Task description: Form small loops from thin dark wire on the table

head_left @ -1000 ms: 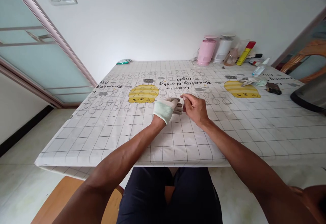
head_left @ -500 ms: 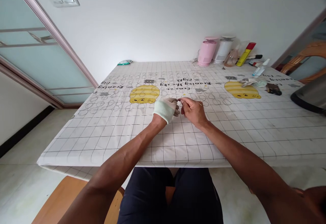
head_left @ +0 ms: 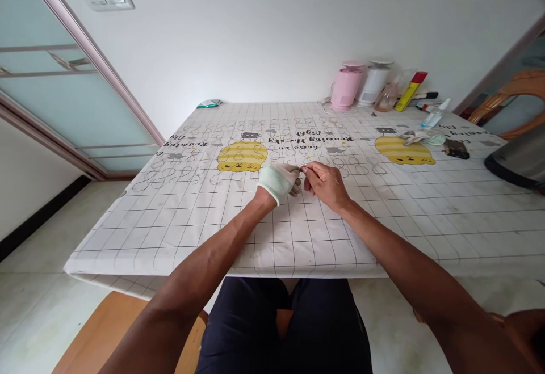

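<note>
My left hand (head_left: 283,181) wears a work glove (head_left: 275,182) with a pale green cuff and greyish fingers. It is above the middle of the tablecloth, its index finger reaching toward the other hand and the other fingers loosely bent and slightly apart. Bare, with a ring on one finger, my right hand (head_left: 326,184) pinches the tip of a gloved finger between thumb and index finger. Its remaining fingers curl under. Farther right on the table lies a crumpled whitish-green glove (head_left: 428,137), beside a small dark object (head_left: 456,148).
A checked tablecloth (head_left: 170,232) covers the table. At the back right stand a pink device (head_left: 346,87), a white device (head_left: 372,85), a yellow-red can (head_left: 411,91) and bottles (head_left: 436,114). A metal kettle-like vessel (head_left: 522,155) is at the right edge. A green packet (head_left: 208,104) lies back left.
The right hand has turned slightly and shifted a little to the right, its fingertips still at the gloved finger. The left hand has barely moved.
</note>
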Demonstrator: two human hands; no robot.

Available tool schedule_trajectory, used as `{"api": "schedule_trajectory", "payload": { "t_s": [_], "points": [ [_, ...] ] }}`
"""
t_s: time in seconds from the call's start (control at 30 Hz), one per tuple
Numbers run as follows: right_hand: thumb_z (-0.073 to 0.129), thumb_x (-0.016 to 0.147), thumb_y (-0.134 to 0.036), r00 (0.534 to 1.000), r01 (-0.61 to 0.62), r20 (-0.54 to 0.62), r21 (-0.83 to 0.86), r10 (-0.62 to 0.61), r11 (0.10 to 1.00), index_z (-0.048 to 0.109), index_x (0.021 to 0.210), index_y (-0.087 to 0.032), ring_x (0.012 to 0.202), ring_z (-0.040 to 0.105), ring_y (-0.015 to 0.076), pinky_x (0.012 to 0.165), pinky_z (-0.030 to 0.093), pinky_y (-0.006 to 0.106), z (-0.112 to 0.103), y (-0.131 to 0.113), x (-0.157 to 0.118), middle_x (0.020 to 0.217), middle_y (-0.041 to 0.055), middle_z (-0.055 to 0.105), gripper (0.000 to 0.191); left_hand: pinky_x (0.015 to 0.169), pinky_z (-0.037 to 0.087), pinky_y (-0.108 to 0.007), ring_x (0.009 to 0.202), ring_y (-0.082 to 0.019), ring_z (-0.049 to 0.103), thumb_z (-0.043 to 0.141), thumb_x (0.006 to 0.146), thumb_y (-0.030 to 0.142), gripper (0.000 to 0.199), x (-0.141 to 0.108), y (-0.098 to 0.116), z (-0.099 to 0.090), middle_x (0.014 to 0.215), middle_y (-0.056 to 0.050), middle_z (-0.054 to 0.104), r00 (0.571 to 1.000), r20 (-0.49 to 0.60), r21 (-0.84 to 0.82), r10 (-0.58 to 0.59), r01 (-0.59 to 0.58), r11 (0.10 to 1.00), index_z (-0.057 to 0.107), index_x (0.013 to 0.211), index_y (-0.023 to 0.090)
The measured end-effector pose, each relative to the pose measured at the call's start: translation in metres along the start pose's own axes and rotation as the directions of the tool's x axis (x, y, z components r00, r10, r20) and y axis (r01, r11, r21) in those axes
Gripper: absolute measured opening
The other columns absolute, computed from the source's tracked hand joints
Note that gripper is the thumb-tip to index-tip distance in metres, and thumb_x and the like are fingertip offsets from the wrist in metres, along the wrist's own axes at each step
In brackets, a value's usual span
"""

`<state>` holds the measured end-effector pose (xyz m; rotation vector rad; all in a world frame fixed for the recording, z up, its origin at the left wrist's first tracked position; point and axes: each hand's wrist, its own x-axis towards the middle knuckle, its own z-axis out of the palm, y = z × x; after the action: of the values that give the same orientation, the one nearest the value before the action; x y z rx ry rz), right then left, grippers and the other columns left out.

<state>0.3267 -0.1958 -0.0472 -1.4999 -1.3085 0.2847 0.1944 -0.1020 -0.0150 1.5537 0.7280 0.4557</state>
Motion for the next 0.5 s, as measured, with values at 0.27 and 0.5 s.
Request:
{"api": "schedule_trajectory", "payload": {
  "t_s": [0.27,0.5],
  "points": [
    [0.057,0.107,-0.051,1.0,0.028,0.005,-0.03,-0.028,0.999,0.07,0.091,-0.022,0.044,0.055,0.0127,0.049,0.047,0.028,-0.005,-0.002,0.002,0.06,-0.0023,0.064,0.036,0.064,0.052,-0.025,0.068,-0.015,0.069,0.059,0.096,0.022,0.018,0.009,-0.001,-0.006,0.077,-0.002,0.07,0.983,-0.071,0.168,0.171,-0.157,0.973,0.072,0.085,0.02],
    [0.058,0.105,-0.057,0.995,-0.03,0.094,0.005,0.029,1.0,0.071,0.091,-0.023,0.043,0.055,0.0127,0.049,0.047,0.028,-0.007,-0.005,0.001,0.06,-0.0021,0.066,0.039,0.074,0.045,-0.024,0.08,-0.018,0.064,0.064,0.098,0.025,0.024,0.008,-0.007,-0.011,0.071,0.001,0.068,0.921,-0.107,0.51,0.374,-0.272,0.816,0.075,0.077,0.026]
  ]
}}
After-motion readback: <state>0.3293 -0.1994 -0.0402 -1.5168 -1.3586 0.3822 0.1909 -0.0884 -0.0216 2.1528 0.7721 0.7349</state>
